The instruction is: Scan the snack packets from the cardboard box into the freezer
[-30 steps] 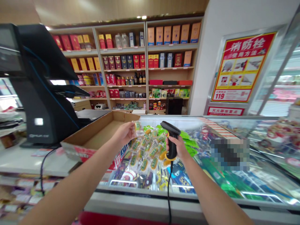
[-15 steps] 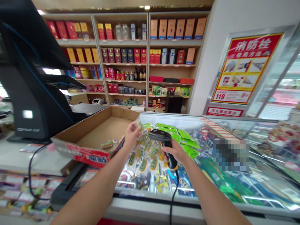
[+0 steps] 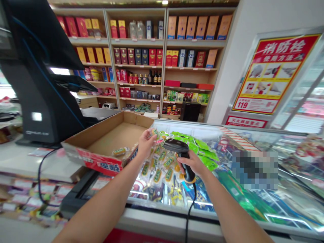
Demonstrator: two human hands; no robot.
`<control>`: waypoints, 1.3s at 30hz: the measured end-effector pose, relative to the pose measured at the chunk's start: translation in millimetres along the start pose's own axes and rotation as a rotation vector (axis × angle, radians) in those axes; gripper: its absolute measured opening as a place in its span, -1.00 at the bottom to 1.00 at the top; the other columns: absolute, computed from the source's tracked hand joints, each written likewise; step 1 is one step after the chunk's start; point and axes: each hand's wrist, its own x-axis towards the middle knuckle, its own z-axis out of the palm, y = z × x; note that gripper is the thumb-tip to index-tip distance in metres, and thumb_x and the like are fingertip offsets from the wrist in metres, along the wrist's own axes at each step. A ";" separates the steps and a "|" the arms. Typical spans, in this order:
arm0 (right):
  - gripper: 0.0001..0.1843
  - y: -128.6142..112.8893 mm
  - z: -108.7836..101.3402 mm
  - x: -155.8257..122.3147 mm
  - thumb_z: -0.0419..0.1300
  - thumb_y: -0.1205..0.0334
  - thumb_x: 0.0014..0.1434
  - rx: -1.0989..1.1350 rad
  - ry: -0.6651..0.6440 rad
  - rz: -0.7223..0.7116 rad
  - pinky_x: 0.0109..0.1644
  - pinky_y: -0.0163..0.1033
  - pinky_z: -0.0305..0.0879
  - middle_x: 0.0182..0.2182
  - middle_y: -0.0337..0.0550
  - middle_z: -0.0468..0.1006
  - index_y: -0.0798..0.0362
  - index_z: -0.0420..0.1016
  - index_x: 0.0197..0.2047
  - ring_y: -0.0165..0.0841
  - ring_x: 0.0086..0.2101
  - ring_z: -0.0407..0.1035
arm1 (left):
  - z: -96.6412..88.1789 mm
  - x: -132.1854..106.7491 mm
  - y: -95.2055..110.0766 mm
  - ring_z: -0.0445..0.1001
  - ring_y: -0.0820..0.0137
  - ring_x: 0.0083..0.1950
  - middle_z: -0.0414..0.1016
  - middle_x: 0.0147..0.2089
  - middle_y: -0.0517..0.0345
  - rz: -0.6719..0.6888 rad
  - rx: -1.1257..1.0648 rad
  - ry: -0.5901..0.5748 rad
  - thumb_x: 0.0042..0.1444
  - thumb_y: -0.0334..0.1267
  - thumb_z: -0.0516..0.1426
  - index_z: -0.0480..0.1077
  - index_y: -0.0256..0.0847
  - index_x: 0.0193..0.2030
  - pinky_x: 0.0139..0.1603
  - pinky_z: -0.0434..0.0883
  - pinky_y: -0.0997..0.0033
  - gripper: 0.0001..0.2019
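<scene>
My left hand (image 3: 145, 143) pinches a small yellow-and-green snack packet (image 3: 156, 135) and holds it up just in front of the scanner head. My right hand (image 3: 193, 163) grips a black barcode scanner (image 3: 178, 151) with a yellow collar; its cable hangs down toward me. Below both hands lies a heap of similar snack packets (image 3: 159, 168) on the glass lid of a chest freezer (image 3: 255, 202). To the left sits an open cardboard box (image 3: 101, 141) with one snack packet (image 3: 120, 151) lying inside it.
A black checkout terminal (image 3: 37, 84) stands on the counter at left, with a cable trailing down. Shelves of boxed goods and bottles (image 3: 152, 57) fill the back wall. A red fire-hydrant poster (image 3: 273, 74) hangs at right. Green packets (image 3: 202, 152) lie behind the heap.
One packet left my left hand and now lies in the cardboard box. My left hand holds another packet from the heap. The scanner tipped down toward it.
</scene>
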 end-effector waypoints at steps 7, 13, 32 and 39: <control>-0.66 3.2 -2.8 1.3 0.30 0.01 0.02 -0.020 -0.041 0.021 -0.65 -0.31 0.20 -0.76 -0.23 0.40 0.07 0.42 -0.59 -0.40 -0.74 0.27 | 1.3 -0.4 2.4 0.53 0.44 -0.32 0.52 -0.04 0.08 -0.027 -0.031 0.008 -0.30 -0.12 0.41 0.41 -0.21 -0.10 -0.50 0.46 0.55 -0.43; -0.69 8.0 -4.5 2.8 0.28 0.05 0.03 -0.021 -0.032 0.017 -0.64 -0.33 0.22 -0.75 -0.23 0.41 0.09 0.40 -0.56 -0.41 -0.74 0.28 | 0.1 0.6 1.8 0.52 0.46 -0.33 0.52 -0.06 0.08 -0.031 -0.037 0.010 -0.30 -0.12 0.41 0.41 -0.22 -0.11 -0.49 0.47 0.54 -0.43; -0.70 8.0 -30.6 9.0 0.32 0.08 -0.04 0.587 0.368 -0.164 -0.67 -0.35 0.28 -0.61 -0.33 0.46 0.06 0.41 -0.28 -0.46 -0.71 0.31 | 52.4 -8.3 -23.7 0.51 0.42 -0.38 0.53 -0.31 0.12 -0.074 0.512 -0.364 -0.16 -0.40 0.29 0.41 -0.25 -0.18 -0.40 0.46 0.45 -0.67; -0.71 8.3 -28.0 10.6 0.32 0.10 -0.04 0.637 0.348 -0.149 -0.68 -0.35 0.27 -0.61 -0.33 0.46 0.05 0.41 -0.28 -0.45 -0.71 0.30 | 40.2 1.9 9.0 0.55 0.36 -0.23 0.56 -0.21 0.04 0.303 0.892 -0.439 -0.07 -0.35 0.22 0.47 -0.24 -0.33 -0.09 0.48 0.34 -0.89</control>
